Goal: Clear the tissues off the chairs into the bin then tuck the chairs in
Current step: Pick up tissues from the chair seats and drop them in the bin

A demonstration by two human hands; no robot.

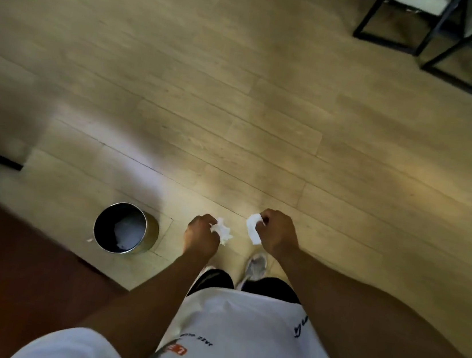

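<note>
Tissues weigh nothing: we pinch a crumpled tissue in our left hand, a flat tissue in our right hand, just right of the bin.

A crumpled white tissue and a flatter white tissue hang near centre; a round metal bin stands upright left; black-framed chairs stand far right.

A pale wood-plank floor is lit by a soft patch of light at the middle. A reddish-brown surface is seen near left.
</note>
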